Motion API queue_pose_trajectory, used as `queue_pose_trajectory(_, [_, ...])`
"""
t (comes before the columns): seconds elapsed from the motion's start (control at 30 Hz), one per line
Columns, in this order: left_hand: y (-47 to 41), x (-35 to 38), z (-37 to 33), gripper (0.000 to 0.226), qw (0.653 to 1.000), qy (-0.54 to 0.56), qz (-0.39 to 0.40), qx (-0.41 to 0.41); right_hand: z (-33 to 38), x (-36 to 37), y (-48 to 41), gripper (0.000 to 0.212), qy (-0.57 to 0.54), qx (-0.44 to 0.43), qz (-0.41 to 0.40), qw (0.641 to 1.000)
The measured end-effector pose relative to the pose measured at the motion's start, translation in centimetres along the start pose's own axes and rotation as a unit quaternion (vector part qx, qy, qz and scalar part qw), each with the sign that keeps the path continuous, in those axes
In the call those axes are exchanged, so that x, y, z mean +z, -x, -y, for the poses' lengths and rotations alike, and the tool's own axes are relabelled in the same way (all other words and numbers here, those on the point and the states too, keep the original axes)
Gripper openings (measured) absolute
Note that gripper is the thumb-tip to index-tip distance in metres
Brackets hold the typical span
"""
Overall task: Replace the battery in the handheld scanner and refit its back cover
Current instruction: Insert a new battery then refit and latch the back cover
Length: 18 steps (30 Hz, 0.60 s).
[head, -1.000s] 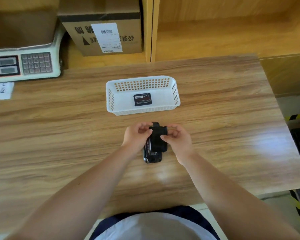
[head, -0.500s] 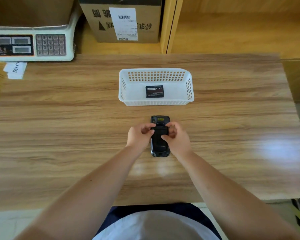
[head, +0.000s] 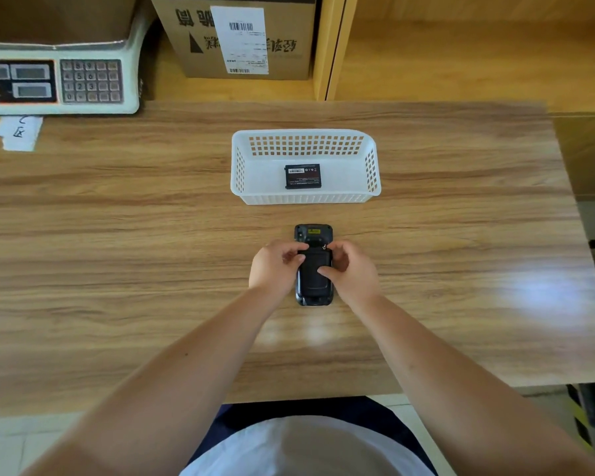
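My left hand [head: 275, 266] and my right hand [head: 352, 269] both close on the handheld scanner [head: 313, 266], which lies face down on the wooden table [head: 117, 252], its long axis running near to far. My left fingers curl over the scanner's left edge onto the back cover [head: 312, 274]; my right thumb presses flat on the cover's middle while the right fingers hook its far right corner. The cover is a smooth, matte black panel with rounded corners, seated on the scanner's back; I cannot tell whether it is fully latched. The scanner's body is dark, rubbery-looking plastic, with a small yellow label showing at its far end, beyond my fingers.

Just beyond the scanner stands a white plastic basket [head: 370, 166], rectangular, with a square-hole lattice in its walls. A flat black battery [head: 303, 176] with a printed label lies on its floor, apart from the walls.

The table top has a glossy wood-grain laminate, with a bright glare patch to the right. At the far left sits a weighing scale [head: 59, 80] with a grey keypad and displays, and small paper slips [head: 19, 132] lie just near it. A cardboard box [head: 241, 39] with a white barcode label stands behind the table on a wooden shelf. Nothing lies between my hands and the basket.
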<state>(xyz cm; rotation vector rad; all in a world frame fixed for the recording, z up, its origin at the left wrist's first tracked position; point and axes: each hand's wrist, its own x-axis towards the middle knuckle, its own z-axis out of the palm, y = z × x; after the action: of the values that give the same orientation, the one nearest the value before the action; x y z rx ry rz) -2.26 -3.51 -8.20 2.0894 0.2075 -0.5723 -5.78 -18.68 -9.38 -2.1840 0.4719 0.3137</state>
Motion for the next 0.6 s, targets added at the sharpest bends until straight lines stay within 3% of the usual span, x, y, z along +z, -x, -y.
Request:
queue_pose_trajectory(0.33, [0.3,1.2,1.2,0.027,0.972,-0.205,-0.061,0.100,-1.2,0.0,0.5,0.052,0.119,-0.060,0.024,0.991])
queue_pose_trajectory(0.5, [1.0,0.4,2.0,0.046,0.952,-0.261,0.013,0.160,-2.1,-0.7,1.7,0.065,0.218,-0.103,0.057,0.969])
queue_pose_trajectory(0.6, [1.8,-0.1,3.5,0.057,0.902,-0.368,0.065,0.216,-2.7,-1.1,2.4,0.068,0.290,-0.174,0.100,0.936])
